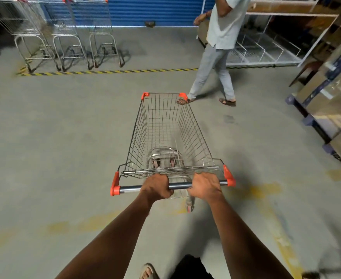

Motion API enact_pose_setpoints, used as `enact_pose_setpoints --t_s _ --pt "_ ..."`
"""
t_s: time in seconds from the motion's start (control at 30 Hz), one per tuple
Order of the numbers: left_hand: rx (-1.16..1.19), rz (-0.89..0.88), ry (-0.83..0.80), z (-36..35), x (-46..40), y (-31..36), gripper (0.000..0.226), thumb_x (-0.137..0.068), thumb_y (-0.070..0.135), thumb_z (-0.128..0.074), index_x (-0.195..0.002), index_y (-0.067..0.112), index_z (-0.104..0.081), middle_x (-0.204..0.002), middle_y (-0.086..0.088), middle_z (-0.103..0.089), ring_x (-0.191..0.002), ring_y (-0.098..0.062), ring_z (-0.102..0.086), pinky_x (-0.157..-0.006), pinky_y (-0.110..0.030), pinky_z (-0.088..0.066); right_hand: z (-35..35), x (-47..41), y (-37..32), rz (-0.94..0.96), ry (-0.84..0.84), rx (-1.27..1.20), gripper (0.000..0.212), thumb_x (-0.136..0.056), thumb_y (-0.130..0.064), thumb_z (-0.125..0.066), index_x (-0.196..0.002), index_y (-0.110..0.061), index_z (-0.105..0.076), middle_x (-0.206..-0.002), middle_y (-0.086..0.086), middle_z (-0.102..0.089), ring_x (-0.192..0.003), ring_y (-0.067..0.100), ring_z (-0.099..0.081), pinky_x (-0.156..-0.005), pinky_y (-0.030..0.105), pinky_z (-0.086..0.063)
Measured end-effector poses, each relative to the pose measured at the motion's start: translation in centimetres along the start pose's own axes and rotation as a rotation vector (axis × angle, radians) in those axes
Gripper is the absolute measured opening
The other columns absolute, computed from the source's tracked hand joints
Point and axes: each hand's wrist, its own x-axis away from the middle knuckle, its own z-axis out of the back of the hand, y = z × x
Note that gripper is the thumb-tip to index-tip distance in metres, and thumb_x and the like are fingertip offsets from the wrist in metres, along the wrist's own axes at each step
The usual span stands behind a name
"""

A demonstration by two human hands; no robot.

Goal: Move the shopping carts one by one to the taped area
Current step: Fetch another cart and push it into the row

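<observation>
A wire shopping cart with orange corner caps stands in front of me on the grey floor, its basket empty. My left hand grips the cart's grey handle bar left of centre. My right hand grips the same bar right of centre. A yellow-and-black tape line runs across the floor ahead. Three carts are parked side by side behind it at the far left, before a blue shutter.
A person in a light shirt and sandals walks just beyond the cart's front right corner. White shelving stands at the back right, and stacked wrapped boxes on blue pallets line the right side. Faded yellow floor marks lie near me.
</observation>
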Motion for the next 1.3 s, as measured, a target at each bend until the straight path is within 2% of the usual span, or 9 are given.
enact_pose_setpoints --t_s 0.13,0.33,0.53,0.77,0.93,1.03,1.13,1.3 --pt "-0.039 0.006 0.013 1.7 -4.4 -1.8 0.032 -0.082 0.051 -0.058 -0.079 0.02 -0.062 -0.069 0.0 -0.061 -0.067 -0.021 -0.063 -0.068 -0.035 -0.059 1.3 -5.5 0.1 0.028 0.013 -0.001 0.027 -0.08 -0.04 -0.062 -0.093 -0.018 -0.07 -0.089 0.003 -0.073 -0.085 0.025 -0.071 -0.077 0.032 -0.056" --pt "-0.129 0.04 0.072 5.0 -12.0 -5.4 0.04 -0.085 0.054 -0.052 -0.09 0.018 -0.068 -0.081 -0.003 -0.068 -0.075 -0.023 -0.066 -0.073 -0.034 -0.058 3.8 -14.6 0.1 0.05 0.02 -0.011 0.027 -0.078 -0.039 -0.06 -0.09 -0.019 -0.072 -0.088 0.003 -0.074 -0.083 0.025 -0.07 -0.075 0.032 -0.056" --pt "-0.078 0.08 0.044 8.7 -19.0 -8.3 0.033 -0.087 0.051 -0.054 -0.087 0.02 -0.065 -0.073 0.003 -0.062 -0.066 -0.016 -0.061 -0.066 -0.03 -0.056 6.1 -22.9 0.9 0.108 0.047 -0.017 0.026 -0.08 -0.039 -0.059 -0.09 -0.019 -0.071 -0.089 0.004 -0.074 -0.082 0.026 -0.071 -0.074 0.034 -0.057" --pt "0.017 0.028 -0.029 13.3 -27.0 -11.5 0.026 -0.083 0.043 -0.06 -0.08 0.018 -0.065 -0.07 0.003 -0.062 -0.065 -0.014 -0.061 -0.056 -0.023 -0.045 9.1 -32.3 2.7 0.165 0.038 -0.006 0.03 -0.081 -0.042 -0.058 -0.092 -0.018 -0.072 -0.091 0.003 -0.073 -0.083 0.025 -0.07 -0.074 0.033 -0.055" --pt "-0.081 0.147 0.01 16.0 -33.0 -15.6 0.027 -0.085 0.048 -0.054 -0.089 0.024 -0.066 -0.073 0.006 -0.063 -0.066 -0.013 -0.06 -0.061 -0.027 -0.05 12.0 -40.1 3.4 0.188 0.026 0.005 0.028 -0.081 -0.044 -0.059 -0.09 -0.02 -0.071 -0.088 0.002 -0.073 -0.081 0.025 -0.07 -0.075 0.034 -0.056" --pt "-0.073 0.136 0.035 18.2 -37.4 -17.9 0.027 -0.086 0.047 -0.055 -0.093 0.024 -0.067 -0.073 0.007 -0.06 -0.069 -0.015 -0.059 -0.066 -0.029 -0.053 14.0 -45.4 3.7 0.203 0.042 -0.002 0.028 -0.082 -0.043 -0.06 -0.093 -0.02 -0.072 -0.09 0.004 -0.074 -0.084 0.027 -0.071 -0.077 0.035 -0.056" --pt "-0.024 0.127 0.011 20.6 -42.1 -20.1 0.027 -0.086 0.045 -0.056 -0.094 0.022 -0.068 -0.072 0.008 -0.06 -0.067 -0.012 -0.06 -0.064 -0.028 -0.054 15.9 -50.8 3.7 0.196 0.042 0.005 0.029 -0.082 -0.044 -0.061 -0.094 -0.02 -0.072 -0.09 0.003 -0.074 -0.084 0.026 -0.071 -0.077 0.034 -0.056" --pt "-0.011 0.118 0.031 24.6 -49.0 -23.6 0.025 -0.087 0.044 -0.057 -0.094 0.022 -0.067 -0.068 0.01 -0.054 -0.063 -0.011 -0.056 -0.061 -0.025 -0.047 18.9 -59.4 3.3 0.181 0.039 0.027 0.027 -0.08 -0.043 -0.061 -0.09 -0.02 -0.071 -0.087 0.002 -0.072 -0.079 0.024 -0.069 -0.073 0.033 -0.053"
